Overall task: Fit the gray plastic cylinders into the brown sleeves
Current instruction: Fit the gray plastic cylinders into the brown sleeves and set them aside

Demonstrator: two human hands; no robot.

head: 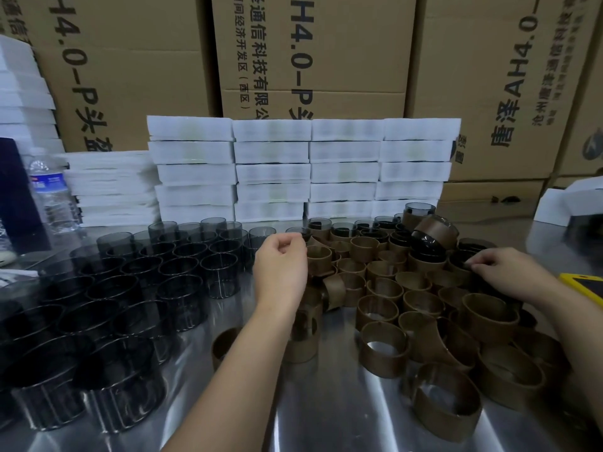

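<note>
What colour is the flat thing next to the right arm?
The flat thing is yellow, head view.

Two hands (280, 267) (504, 270), dozens of gray cylinders (182, 272), dozens of brown sleeves (385, 352).

left hand (280, 265) grip unclear, yellow object (584, 287) cropped

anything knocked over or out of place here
Nothing looks damaged. The gray cylinders stand upright in rows, but the brown sleeves lie heaped, several tipped on their sides, and one sleeved cylinder lies tilted atop others at the back.
</note>
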